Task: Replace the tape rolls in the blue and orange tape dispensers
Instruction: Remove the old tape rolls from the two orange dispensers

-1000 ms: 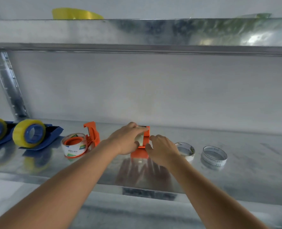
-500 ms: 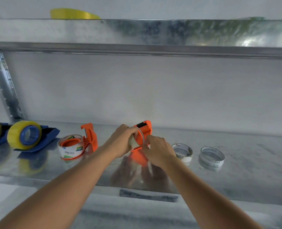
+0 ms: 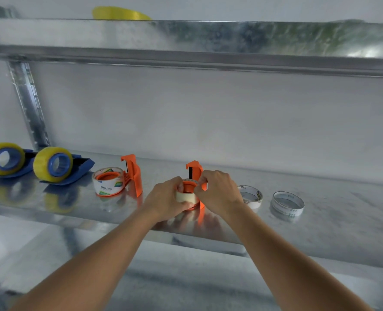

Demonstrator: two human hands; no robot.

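The left hand (image 3: 167,202) curls around the side of a pale tape roll (image 3: 187,198). This roll sits on the round hub of an orange tape dispenser (image 3: 194,170) that stands on the metal shelf (image 3: 343,221). The right hand (image 3: 219,194) is just on the other side of the roll. Its fingers pinch the top edge of the roll and touch the orange dispenser. I think the person is pushing this roll down into place, or maybe looking for the loose end of the tape. I cannot tell if the roll is all the way on.

A little way out past the left hand is a second orange dispenser (image 3: 133,176). It already has a printed roll (image 3: 107,181) on it, so that one looks done. Farther off on that side are two blue dispensers (image 3: 79,167) (image 3: 28,154), and each has a fat yellow roll (image 3: 52,163) (image 3: 3,158) on it. They look done too.

Just past the right hand lie two thin white rings (image 3: 251,196) (image 3: 288,203) flat on the shelf. They look like used-up tape cores that were taken out.

So most of the job looks done. What seems left is to seat this last roll and maybe pull its end up to the cutter.
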